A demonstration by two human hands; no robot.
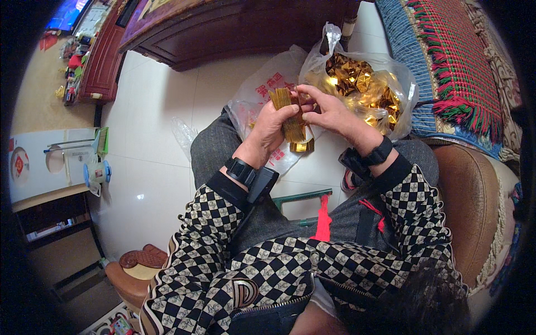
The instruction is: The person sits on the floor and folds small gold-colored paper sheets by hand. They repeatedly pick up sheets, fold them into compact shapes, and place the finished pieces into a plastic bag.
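Note:
My left hand [270, 121] grips a thick stack of folded gold foil paper [288, 115], its thumb pressed across the near face and many thin edges fanned at the top. Against the right side of the stack, my right hand [324, 108] has its index finger and thumb on the outermost thin sheet [298, 100]. Just below the stack shows a shiny gold foil piece [302, 145]; what it rests on is partly hidden. Beyond my right hand, a clear plastic bag [402, 83] holds several folded gold foil shapes [356, 73].
A white plastic bag with red printing [272, 81] lies behind my hands. Dark wooden furniture [234, 33] stands ahead, a fringed woven cover [456, 63] at right. Between my knees are a green frame [299, 199] and red strip [323, 220]. A small clear bag [183, 134] lies left.

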